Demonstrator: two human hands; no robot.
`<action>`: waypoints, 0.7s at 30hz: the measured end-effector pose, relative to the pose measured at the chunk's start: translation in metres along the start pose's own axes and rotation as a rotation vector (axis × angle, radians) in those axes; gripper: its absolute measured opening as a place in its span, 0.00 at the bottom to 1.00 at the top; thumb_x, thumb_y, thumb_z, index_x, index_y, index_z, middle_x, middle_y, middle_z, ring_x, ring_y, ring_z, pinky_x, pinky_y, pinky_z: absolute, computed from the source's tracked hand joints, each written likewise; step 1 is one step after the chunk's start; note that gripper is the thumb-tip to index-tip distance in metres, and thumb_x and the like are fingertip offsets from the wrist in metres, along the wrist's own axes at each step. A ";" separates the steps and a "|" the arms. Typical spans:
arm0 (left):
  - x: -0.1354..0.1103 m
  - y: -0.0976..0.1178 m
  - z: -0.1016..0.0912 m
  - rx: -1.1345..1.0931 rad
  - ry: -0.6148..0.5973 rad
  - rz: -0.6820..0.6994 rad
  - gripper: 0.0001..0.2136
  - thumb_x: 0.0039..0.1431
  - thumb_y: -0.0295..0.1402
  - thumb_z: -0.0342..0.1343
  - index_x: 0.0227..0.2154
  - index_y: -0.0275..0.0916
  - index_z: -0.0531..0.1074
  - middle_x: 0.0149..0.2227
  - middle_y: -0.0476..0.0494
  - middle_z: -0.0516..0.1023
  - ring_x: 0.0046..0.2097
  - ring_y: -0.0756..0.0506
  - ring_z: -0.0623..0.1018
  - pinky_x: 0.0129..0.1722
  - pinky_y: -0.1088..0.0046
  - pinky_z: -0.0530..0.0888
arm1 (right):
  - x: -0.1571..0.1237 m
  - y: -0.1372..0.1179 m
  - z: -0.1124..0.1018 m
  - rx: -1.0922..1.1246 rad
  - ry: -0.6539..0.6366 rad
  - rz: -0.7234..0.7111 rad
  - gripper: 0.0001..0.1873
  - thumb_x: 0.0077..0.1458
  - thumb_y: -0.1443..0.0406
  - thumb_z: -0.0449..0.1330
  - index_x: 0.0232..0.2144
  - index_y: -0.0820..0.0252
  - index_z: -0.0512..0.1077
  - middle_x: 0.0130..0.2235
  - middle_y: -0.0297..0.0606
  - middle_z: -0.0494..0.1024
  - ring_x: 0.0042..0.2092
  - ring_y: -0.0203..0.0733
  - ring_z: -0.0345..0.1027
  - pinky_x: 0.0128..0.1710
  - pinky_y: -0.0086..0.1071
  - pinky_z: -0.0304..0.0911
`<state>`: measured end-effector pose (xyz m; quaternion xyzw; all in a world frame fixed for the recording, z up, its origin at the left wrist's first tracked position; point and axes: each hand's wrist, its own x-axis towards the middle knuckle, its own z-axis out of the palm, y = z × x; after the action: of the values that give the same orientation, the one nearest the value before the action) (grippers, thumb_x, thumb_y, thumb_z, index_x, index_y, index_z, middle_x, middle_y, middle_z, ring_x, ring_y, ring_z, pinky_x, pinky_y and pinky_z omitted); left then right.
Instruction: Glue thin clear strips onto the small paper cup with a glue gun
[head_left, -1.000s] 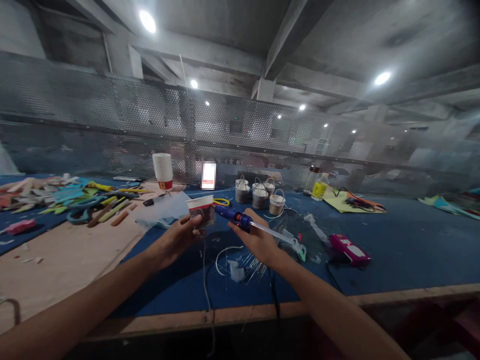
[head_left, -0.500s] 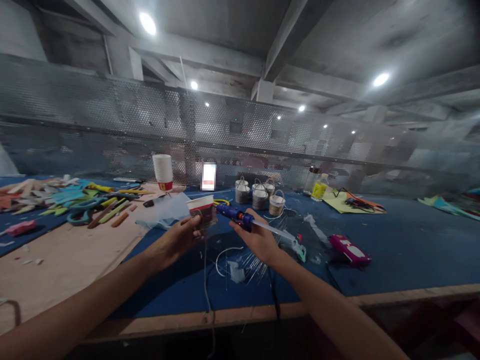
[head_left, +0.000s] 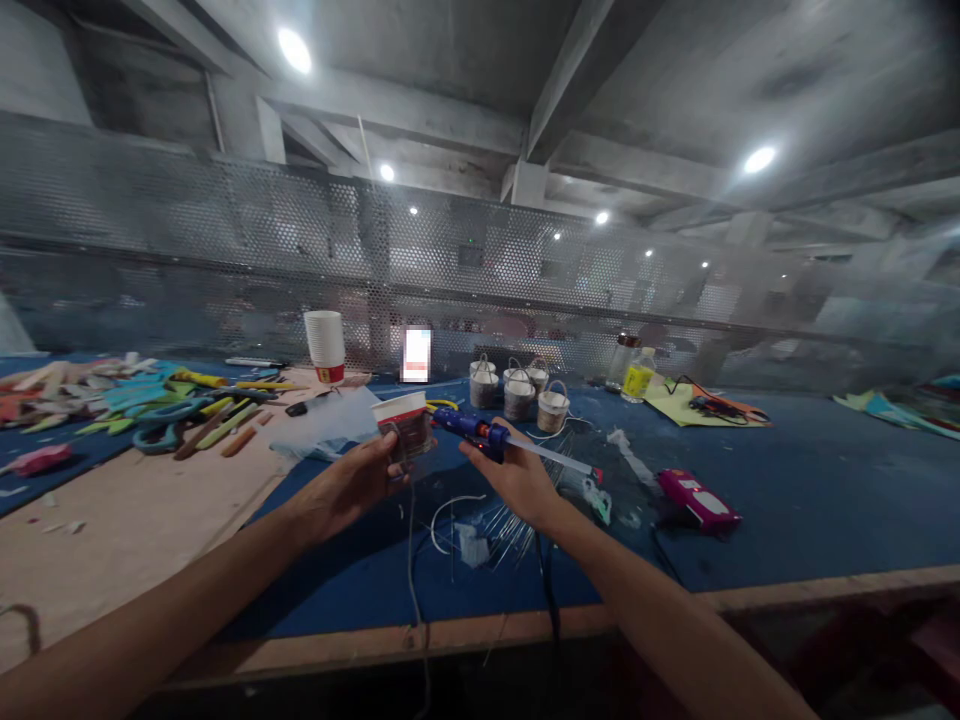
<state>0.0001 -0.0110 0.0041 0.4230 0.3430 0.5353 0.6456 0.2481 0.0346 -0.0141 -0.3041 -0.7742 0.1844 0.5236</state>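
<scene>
My left hand is closed around a paper cup with a white rim, a red band and brown cord wound about its lower part. A length of the cord hangs from the cup over the table's front edge. In my right hand is a blue hot glue gun with a clear glue stick sticking out at its back. The gun's nozzle points left, close to the cup's right side; whether it touches cannot be made out. Several cord-wrapped cups with handles stand behind my right hand.
A stack of paper cups and a bright phone screen stand along the mesh partition. Scissors and coloured strips lie left. To the right are a magenta device and a yellow-labelled bottle. Thin wires lie below my right hand.
The cup and glue gun stay almost where they were. The glue stick's rear end looks slightly higher. The rest of the table looks the same.
</scene>
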 end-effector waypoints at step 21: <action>0.000 0.000 0.000 -0.079 0.035 0.022 0.16 0.60 0.35 0.70 0.51 0.40 0.82 0.50 0.41 0.87 0.38 0.46 0.83 0.40 0.72 0.81 | 0.007 0.006 -0.006 -0.247 -0.042 0.191 0.17 0.65 0.47 0.63 0.41 0.53 0.76 0.26 0.32 0.78 0.27 0.43 0.72 0.31 0.34 0.64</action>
<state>-0.0003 -0.0105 0.0042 0.3916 0.3280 0.5627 0.6500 0.2530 0.0430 -0.0106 -0.4343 -0.7694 0.1430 0.4460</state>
